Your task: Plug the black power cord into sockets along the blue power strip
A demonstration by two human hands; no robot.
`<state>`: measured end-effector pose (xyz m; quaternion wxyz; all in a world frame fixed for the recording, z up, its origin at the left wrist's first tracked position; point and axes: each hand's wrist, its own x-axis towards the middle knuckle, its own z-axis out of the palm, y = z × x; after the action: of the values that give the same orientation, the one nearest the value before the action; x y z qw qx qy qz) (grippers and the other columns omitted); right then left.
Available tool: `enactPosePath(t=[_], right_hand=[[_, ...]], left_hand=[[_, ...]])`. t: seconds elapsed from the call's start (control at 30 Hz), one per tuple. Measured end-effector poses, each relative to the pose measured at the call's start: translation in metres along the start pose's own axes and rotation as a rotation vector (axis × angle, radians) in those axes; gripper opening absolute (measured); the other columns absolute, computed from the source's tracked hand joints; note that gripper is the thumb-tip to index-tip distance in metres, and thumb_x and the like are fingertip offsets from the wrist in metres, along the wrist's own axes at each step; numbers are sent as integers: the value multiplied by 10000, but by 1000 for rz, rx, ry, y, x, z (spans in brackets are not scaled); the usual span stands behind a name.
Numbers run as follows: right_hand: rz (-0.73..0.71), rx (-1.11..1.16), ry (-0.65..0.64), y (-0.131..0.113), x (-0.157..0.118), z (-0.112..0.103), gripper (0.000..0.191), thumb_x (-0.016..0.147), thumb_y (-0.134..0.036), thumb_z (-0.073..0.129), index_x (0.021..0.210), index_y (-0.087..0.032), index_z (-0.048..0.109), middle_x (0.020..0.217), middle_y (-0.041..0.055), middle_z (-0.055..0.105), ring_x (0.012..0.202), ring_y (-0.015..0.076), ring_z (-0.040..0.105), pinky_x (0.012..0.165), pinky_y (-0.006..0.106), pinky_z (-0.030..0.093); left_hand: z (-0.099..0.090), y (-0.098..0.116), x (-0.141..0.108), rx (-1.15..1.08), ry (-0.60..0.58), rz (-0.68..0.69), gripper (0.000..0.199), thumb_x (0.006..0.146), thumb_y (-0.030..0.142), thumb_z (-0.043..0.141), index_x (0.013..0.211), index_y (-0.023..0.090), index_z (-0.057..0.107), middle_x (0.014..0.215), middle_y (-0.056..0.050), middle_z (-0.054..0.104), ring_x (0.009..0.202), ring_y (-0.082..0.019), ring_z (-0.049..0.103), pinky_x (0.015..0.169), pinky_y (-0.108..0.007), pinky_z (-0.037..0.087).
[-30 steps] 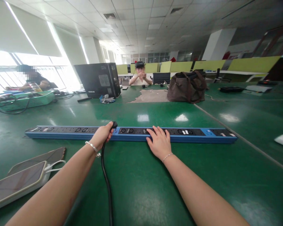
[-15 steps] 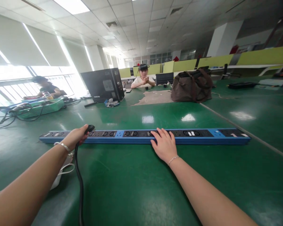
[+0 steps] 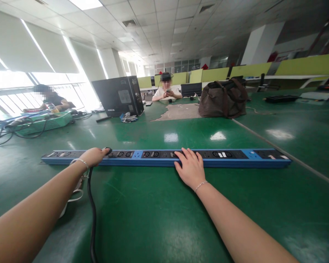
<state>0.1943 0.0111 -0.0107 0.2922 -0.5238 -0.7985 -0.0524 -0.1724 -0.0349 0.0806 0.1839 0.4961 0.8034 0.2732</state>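
A long blue power strip [image 3: 142,163] with black sockets lies across the green table [image 3: 142,219]. My left hand [image 3: 93,157] is closed around a black power plug [image 3: 109,150], held at the strip's sockets left of the middle. Whether its prongs sit in a socket is hidden. From that hand a thick black cable [image 3: 92,215] hangs down toward me. My right hand [image 3: 191,165] rests with spread fingers on top of the strip, right of its centre, and covers some sockets there.
Behind the strip stand a black computer case [image 3: 117,98], grey-blue gloves [image 3: 128,117] and a brown striped bag [image 3: 222,98]. A green basket [image 3: 50,122] with cables is at the left. One person [image 3: 167,91] sits opposite, another [image 3: 53,100] at far left. A white object [image 3: 64,210] lies beneath my left arm.
My left hand has moved slightly right and down with the plug, closer to the sockets. My right hand stays where it was. The person opposite now holds a phone-like object more upright.
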Motion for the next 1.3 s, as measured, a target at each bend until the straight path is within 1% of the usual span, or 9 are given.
enactPosePath(t=[0.1,0.2,0.33,0.43,0.6,0.73,0.97,1.13,1.3], right_hand=[[-1,-4,1,0,0,0,362,870,-355,479,1207,-286,591,1361,57,509,1278,251,396,1063,460,198],[-4,-10,3,0,0,0,362,874,-358,472,1209,-287,590,1361,57,510,1278,250,396,1061,460,201],[-5,-14,5,0,0,-1,363,878,-361,467,1211,-285,588,1363,57,509,1278,249,398,1062,459,204],[-3,-17,3,0,0,-1,364,877,-363,468,1212,-286,588,1362,55,510,1280,250,396,1063,459,204],[0,-20,-3,0,0,-1,364,878,-358,465,1214,-287,587,1362,54,511,1280,247,396,1062,457,209],[-2,-18,-1,0,0,-1,363,876,-351,466,1212,-287,589,1363,52,510,1280,246,397,1062,458,208],[1,-24,-9,-1,0,-1,368,877,-354,464,1219,-287,584,1366,51,507,1284,241,392,1063,458,206],[9,-28,-9,-2,0,-2,368,875,-348,467,1218,-289,585,1366,52,506,1286,239,388,1067,456,202],[-4,-53,-29,-3,-1,-4,362,883,-348,465,1226,-354,580,1373,58,496,1288,252,389,1054,480,209]], left_hand=[[-1,1,6,287,-37,-7,118,720,264,548,726,198,646,375,29,368,385,-150,367,492,-243,295],[2,2,12,495,-82,-22,277,770,359,462,767,181,675,466,-48,501,489,-224,519,591,-308,402],[7,5,16,666,-141,-10,421,801,385,370,937,148,690,677,-131,648,678,-275,621,721,-345,444],[9,7,16,736,-191,-25,510,821,413,304,1013,118,673,735,-151,678,687,-272,640,708,-336,456],[14,7,10,747,-232,-86,649,851,493,199,979,53,658,727,-173,680,594,-247,631,621,-319,457],[14,11,4,732,-212,-104,634,857,506,195,963,85,658,776,-162,687,586,-230,626,612,-311,453],[11,22,4,693,-254,-130,572,853,492,270,641,95,622,512,-115,586,511,-195,578,609,-292,436],[14,16,6,663,-210,-131,569,842,516,272,788,71,622,570,-111,611,518,-208,587,568,-302,421],[15,14,7,656,-211,-140,540,827,504,293,711,98,629,535,-127,612,552,-229,602,581,-304,415]])
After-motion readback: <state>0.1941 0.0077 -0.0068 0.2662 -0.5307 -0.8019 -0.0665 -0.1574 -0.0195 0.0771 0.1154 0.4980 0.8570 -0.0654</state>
